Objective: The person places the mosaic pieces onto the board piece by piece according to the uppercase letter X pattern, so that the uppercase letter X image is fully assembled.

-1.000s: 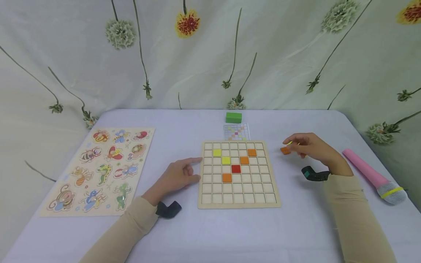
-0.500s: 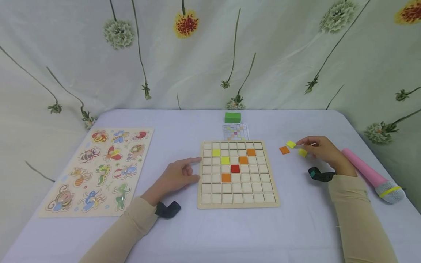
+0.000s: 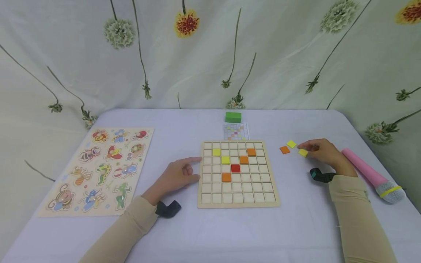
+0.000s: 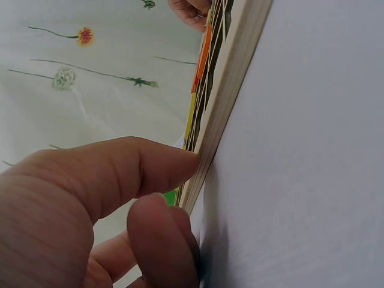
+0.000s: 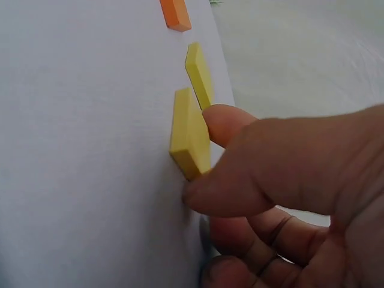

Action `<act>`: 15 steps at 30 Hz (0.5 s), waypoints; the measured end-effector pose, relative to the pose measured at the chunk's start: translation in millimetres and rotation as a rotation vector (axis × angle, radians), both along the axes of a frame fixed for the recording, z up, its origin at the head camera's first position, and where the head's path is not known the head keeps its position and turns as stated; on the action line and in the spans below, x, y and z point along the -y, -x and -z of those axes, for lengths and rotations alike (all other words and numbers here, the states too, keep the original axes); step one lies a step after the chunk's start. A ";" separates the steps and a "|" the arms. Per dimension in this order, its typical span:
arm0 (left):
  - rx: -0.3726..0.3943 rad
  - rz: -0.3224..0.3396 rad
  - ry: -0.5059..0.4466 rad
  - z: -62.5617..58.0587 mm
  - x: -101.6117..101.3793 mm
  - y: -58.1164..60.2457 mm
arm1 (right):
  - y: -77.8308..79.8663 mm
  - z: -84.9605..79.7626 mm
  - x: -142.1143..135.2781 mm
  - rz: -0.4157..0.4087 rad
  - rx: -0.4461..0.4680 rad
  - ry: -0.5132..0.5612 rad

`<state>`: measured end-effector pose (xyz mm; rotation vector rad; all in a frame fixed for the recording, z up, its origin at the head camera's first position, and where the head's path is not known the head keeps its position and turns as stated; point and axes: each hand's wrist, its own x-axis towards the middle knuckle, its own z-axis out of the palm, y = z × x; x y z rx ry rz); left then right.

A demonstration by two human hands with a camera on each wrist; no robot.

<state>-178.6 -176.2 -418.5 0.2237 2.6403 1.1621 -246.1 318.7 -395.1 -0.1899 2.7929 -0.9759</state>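
Note:
A wooden grid board (image 3: 238, 205) lies in the middle of the table, with yellow, orange and red square tiles in some cells. My left hand (image 3: 175, 176) touches its left edge with the index fingertip and thumb; in the left wrist view a fingertip presses the board's side (image 4: 231, 90). Right of the board, my right hand (image 3: 323, 151) pinches a yellow tile (image 5: 189, 135) between thumb and index finger. Just beyond it lie another yellow tile (image 3: 291, 144) and an orange tile (image 3: 284, 150). The right hand's other fingers are curled beneath the palm.
A printed pattern card (image 3: 235, 131) lies behind the board, with a green block (image 3: 233, 117) at its back. To the left lies a puzzle board (image 3: 105, 170) with cartoon animals. A pink toy microphone (image 3: 371, 173) rests beside the right forearm.
My right hand has moved right, away from the orange tile, and now grips the nearer yellow tile. The left hand stays at the board's edge.

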 end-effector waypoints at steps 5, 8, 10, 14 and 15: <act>-0.003 0.001 0.007 0.8 -0.7 0.7 | -2.1 -4.0 -6.0 -0.065 0.008 -0.021; -0.005 0.001 0.007 1.0 -0.8 0.6 | -2.5 -5.2 -8.7 -0.084 0.020 -0.017; -0.008 0.001 0.007 0.9 -0.7 0.6 | -2.2 -5.3 -9.2 -0.091 0.019 -0.013; -0.011 0.004 0.002 1.2 -0.1 0.9 | -1.5 -5.0 -8.2 -0.090 0.009 -0.027; -0.010 0.004 0.001 1.1 -0.1 1.0 | -1.6 -5.1 -7.6 -0.089 0.006 -0.031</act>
